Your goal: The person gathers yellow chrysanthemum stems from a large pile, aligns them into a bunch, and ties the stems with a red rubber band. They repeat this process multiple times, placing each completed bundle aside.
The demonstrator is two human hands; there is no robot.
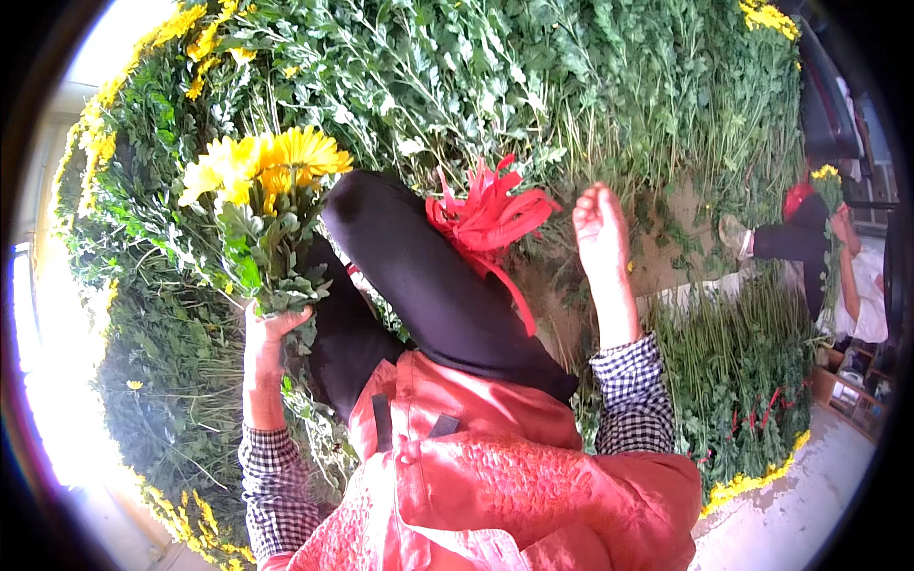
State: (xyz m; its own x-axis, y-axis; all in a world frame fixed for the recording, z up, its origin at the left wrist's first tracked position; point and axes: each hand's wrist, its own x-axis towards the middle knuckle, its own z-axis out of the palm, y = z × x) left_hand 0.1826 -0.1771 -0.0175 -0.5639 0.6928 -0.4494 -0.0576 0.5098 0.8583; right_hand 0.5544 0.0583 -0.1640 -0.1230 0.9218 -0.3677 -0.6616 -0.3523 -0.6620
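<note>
A bunch of yellow chrysanthemums (268, 168) with green leaves stands upright in my left hand (273, 325), which grips its stems at the left, beside my bent knee. My right hand (600, 214) is raised at the right, palm side showing, its fingers curled; nothing is plainly visible in it. Between the hands, a bundle of red ribbon strips (493, 207) lies against my black-trousered leg, one strip hanging down along the thigh. The lower ends of the stems in my left hand are hidden.
Cut chrysanthemum stems (428, 78) are heaped ahead and at the left (164, 357), with yellow blooms at the edges. Another pile with red ties (742, 357) lies at the right. Beyond it sits another person (867, 285) holding a bunch of flowers, near a wooden box (846, 400).
</note>
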